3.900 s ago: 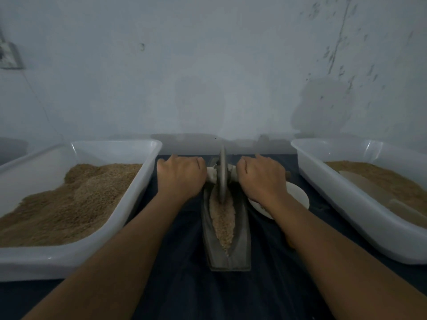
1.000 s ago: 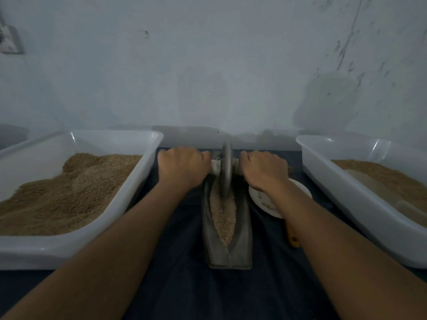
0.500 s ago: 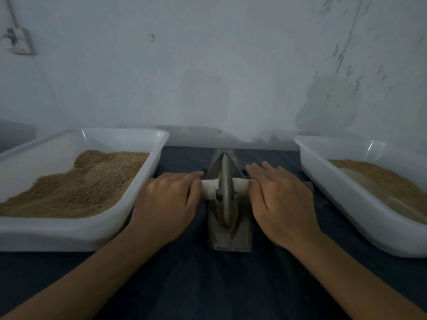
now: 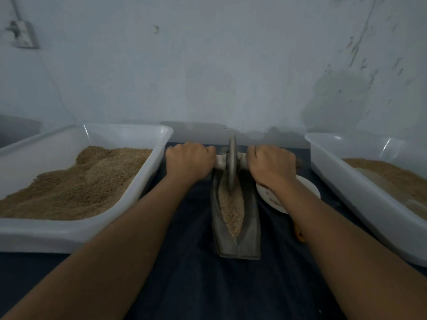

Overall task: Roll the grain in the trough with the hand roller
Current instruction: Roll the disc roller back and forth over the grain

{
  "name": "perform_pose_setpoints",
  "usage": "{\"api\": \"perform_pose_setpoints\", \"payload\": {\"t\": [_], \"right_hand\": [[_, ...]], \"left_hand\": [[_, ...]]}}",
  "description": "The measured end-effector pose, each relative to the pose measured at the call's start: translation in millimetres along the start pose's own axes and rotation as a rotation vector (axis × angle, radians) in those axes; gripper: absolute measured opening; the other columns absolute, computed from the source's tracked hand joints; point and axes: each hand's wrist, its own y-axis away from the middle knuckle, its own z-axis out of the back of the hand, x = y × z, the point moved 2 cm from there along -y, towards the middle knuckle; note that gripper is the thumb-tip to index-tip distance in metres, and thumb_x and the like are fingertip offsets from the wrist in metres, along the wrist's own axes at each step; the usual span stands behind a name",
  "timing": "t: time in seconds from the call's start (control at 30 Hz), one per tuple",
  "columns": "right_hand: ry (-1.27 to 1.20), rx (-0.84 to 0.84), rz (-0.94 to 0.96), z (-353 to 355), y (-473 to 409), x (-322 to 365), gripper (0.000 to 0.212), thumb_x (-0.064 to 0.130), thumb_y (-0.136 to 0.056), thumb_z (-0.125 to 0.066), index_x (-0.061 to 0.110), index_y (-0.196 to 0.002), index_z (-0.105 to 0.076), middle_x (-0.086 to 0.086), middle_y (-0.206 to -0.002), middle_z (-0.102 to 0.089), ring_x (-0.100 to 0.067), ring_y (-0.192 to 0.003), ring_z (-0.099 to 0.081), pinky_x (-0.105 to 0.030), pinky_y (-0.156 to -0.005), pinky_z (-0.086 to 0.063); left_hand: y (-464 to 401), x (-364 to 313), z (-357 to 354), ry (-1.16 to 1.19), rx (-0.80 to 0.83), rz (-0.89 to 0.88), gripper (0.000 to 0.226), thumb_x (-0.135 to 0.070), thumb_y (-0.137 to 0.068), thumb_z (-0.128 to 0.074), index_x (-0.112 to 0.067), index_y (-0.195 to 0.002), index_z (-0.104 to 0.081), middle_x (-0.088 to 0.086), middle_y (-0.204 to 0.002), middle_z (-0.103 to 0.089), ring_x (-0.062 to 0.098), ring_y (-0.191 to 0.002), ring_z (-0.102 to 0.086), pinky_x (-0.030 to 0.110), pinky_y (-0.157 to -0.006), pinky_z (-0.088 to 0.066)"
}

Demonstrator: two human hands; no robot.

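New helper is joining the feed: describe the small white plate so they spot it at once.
Start at the dark trough in the middle of the table, then look just right of it. The small white plate lies flat there, partly under the right hand. Unlike the two big white tubs, it is round, shallow and nearly empty.

Dark table (image 4: 189,285): 2 tubs (image 4: 69,234) (image 4: 369,204), trough (image 4: 250,227), plate (image 4: 309,188).

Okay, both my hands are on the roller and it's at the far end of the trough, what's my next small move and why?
Probably draw the roller back toward you along the trough. The wheel sits at the far end, while most of the grain lies in the near half, not under it. Left hand and right hand each grip a handle end, so an even pull should keep the wheel upright in the groove.
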Motion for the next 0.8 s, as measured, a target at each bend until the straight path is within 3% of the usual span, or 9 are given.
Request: {"api": "perform_pose_setpoints", "payload": {"t": [0.13, 0.2, 0.27, 0.33, 0.43, 0.57, 0.67, 0.73, 0.8], "right_hand": [[0.02, -0.067, 0.094, 6.4, 12.4, 6.0, 0.044, 0.021, -0.106, -0.039, 0.018, -0.062, -0.043, -0.003, -0.062, -0.055, -0.032, -0.066, -0.06, -0.034, -0.059, -0.029], [-0.031, -0.116, 0.089, 15.4, 27.7, 9.6, 0.048, 0.022, -0.107, -0.041, 0.015, -0.062, -0.055, -0.01, -0.07, -0.067, -0.035, -0.08, -0.067, -0.037, -0.07, -0.041], [-0.072, -0.073, 0.069, 21.8, 45.2, 11.1, 0.049, 0.025, -0.11, -0.035, 0.009, -0.083, -0.073, -0.013, -0.093, -0.077, -0.033, -0.111, -0.068, -0.042, -0.099, -0.047], [-0.09, -0.096, 0.08, 29.2, 71.2, 9.8, 0.047, 0.027, -0.11, -0.031, 0.011, -0.11, -0.075, -0.011, -0.109, -0.077, -0.028, -0.119, -0.066, -0.041, -0.108, -0.043], [-0.112, -0.252, 0.086, 47.4, 114.8, 9.8, 0.046, 0.03, -0.107, -0.035, 0.014, -0.133, -0.069, -0.006, -0.125, -0.073, -0.024, -0.122, -0.066, -0.037, -0.106, -0.047], [-0.154, -0.272, 0.107, 51.0, 131.2, 4.0, 0.05, 0.035, -0.107, -0.032, 0.016, -0.139, -0.065, -0.003, -0.133, -0.07, -0.021, -0.127, -0.063, -0.037, -0.106, -0.044], [-0.136, -0.206, 0.065, 43.9, 115.6, 2.8, 0.053, 0.038, -0.106, -0.03, 0.018, -0.138, -0.066, -0.005, -0.128, -0.073, -0.022, -0.121, -0.067, -0.042, -0.094, -0.055], [-0.094, -0.154, 0.07, 33.3, 93.4, 1.1, 0.054, 0.038, -0.106, -0.028, 0.017, -0.132, -0.07, -0.006, -0.113, -0.077, -0.025, -0.106, -0.072, -0.038, -0.081, -0.056], [-0.061, -0.144, 0.071, 21.4, 63.9, -1.3, 0.052, 0.037, -0.107, -0.028, 0.017, -0.102, -0.076, -0.003, -0.082, -0.071, -0.027, -0.076, -0.069, -0.034, -0.061, -0.047]], "left_hand": [[27.2, 0.7, 0.1, -0.039, -0.058, -0.056, 0.017, -0.022, -0.104, -0.045, -0.019, -0.089, -0.037, 0.002, -0.081, -0.047, 0.026, -0.071, -0.049, 0.035, -0.06, -0.037], [48.8, 1.9, 5.1, -0.027, -0.073, -0.078, 0.011, -0.024, -0.105, -0.043, -0.018, -0.096, -0.043, 0.002, -0.086, -0.058, 0.025, -0.07, -0.053, 0.033, -0.057, -0.038], [68.3, 3.2, 11.8, 0.023, -0.113, -0.091, 0.027, -0.03, -0.104, -0.032, -0.018, -0.114, -0.055, 0.001, -0.097, -0.068, 0.024, -0.077, -0.063, 0.032, -0.059, -0.038], [91.3, 5.1, 22.6, 0.166, -0.188, -0.055, 0.045, -0.035, -0.104, -0.025, -0.025, -0.122, -0.066, -0.006, -0.099, -0.074, 0.018, -0.081, -0.067, 0.03, -0.061, -0.041], [122.5, 7.6, 38.9, 0.399, -0.317, -0.033, 0.044, -0.038, -0.107, -0.034, -0.029, -0.129, -0.072, -0.01, -0.119, -0.076, 0.014, -0.108, -0.07, 0.034, -0.086, -0.054], [129.0, 7.0, 38.8, 0.416, -0.319, -0.065, 0.049, -0.042, -0.107, -0.033, -0.029, -0.138, -0.067, -0.008, -0.136, -0.069, 0.019, -0.134, -0.058, 0.042, -0.108, -0.046], [107.8, 1.4, 33.4, 0.388, -0.319, -0.026, 0.047, -0.038, -0.105, -0.033, -0.029, -0.125, -0.075, -0.01, -0.125, -0.074, 0.019, -0.126, -0.063, 0.04, -0.104, -0.047], [85.4, 0.4, 23.8, 0.253, -0.237, -0.027, 0.043, -0.034, -0.105, -0.032, -0.028, -0.109, -0.075, -0.008, -0.11, -0.077, 0.02, -0.107, -0.068, 0.038, -0.091, -0.051], [62.5, 0.3, 11.9, 0.042, -0.129, -0.071, 0.027, -0.029, -0.105, -0.036, -0.02, -0.097, -0.061, -0.001, -0.098, -0.072, 0.024, -0.086, -0.065, 0.034, -0.069, -0.046]]}}
